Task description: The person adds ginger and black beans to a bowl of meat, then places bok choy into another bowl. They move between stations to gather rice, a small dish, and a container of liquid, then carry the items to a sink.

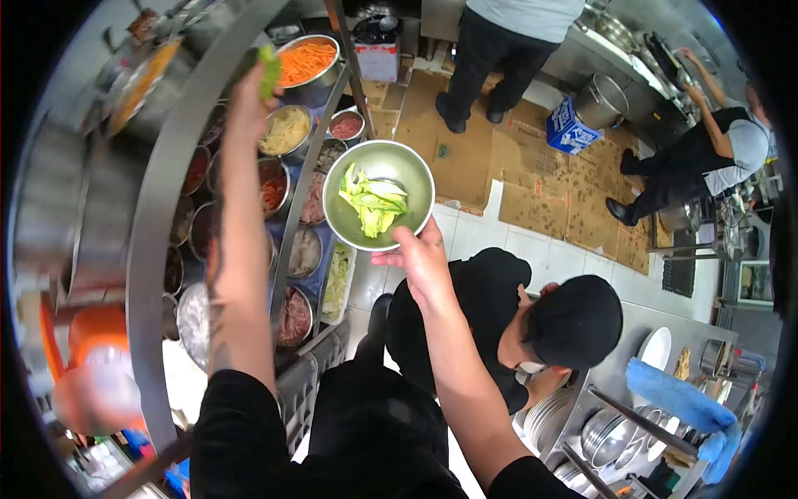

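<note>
Two hands work: right hand (421, 259) grips the round steel bowl (379, 196) of cabbage level, at 12 o'clock; left hand (249, 100) pinches a green vegetable piece (268, 71) over metal ingredient bowls (287, 130).

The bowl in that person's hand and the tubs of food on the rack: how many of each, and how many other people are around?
Steel bowl with green leaves, held by the right hand: 1
Green vegetable piece in the left hand: 1
Tub of shredded carrot: 1
Tub of pale shreds: 1
Other people in view: 3
Total: 7
</note>
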